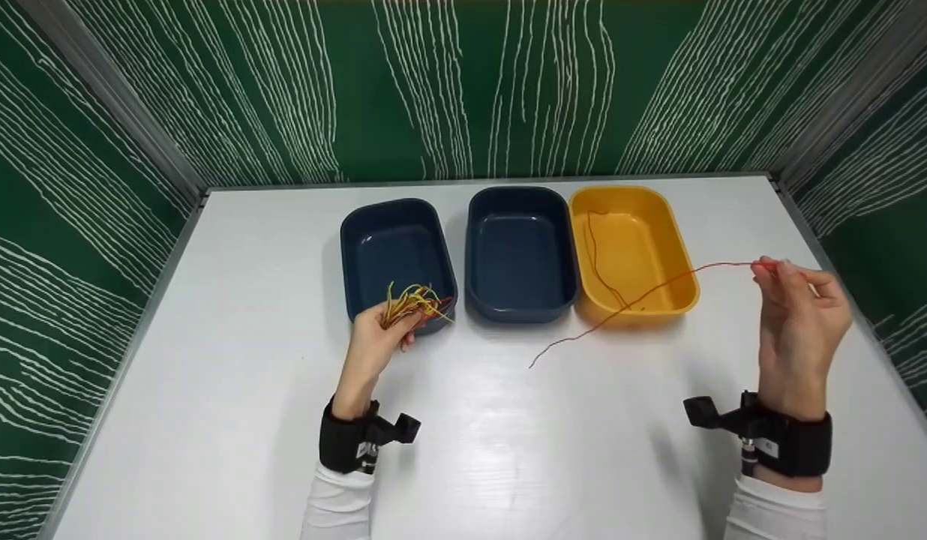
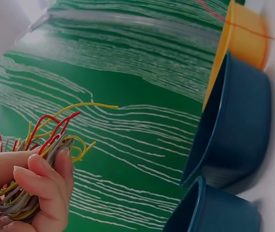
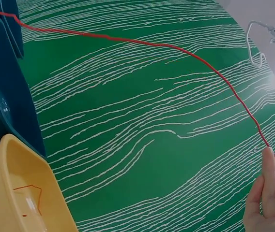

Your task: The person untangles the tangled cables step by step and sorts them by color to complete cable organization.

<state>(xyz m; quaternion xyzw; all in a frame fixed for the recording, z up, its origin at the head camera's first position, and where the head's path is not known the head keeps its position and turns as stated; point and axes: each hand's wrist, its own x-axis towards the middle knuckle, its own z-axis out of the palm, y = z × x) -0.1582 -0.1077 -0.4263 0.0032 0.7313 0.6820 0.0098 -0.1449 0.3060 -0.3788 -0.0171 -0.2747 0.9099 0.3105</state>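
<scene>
My left hand (image 1: 373, 337) grips a bundle of thin wires (image 1: 415, 301) over the front of the left blue bin (image 1: 400, 214). Yellow, red and grey strands stick out of the fist in the left wrist view, where fingers (image 2: 50, 188) curl round the bundle. Off to the right, the right hand (image 1: 805, 319) pinches one end of a long red wire (image 1: 722, 264) between thumb and fingertips. The wire slopes leftward above the yellow bin (image 1: 685, 281), its free end hanging in front of the bins. A thin reddish wire (image 3: 39, 195) lies inside the yellow bin.
A second blue bin (image 1: 520, 199) stands in the middle, close against the yellow one. All the bins sit on a white table (image 1: 463, 450) along its back part. Green walls (image 1: 478, 90) with white lines enclose the back and sides.
</scene>
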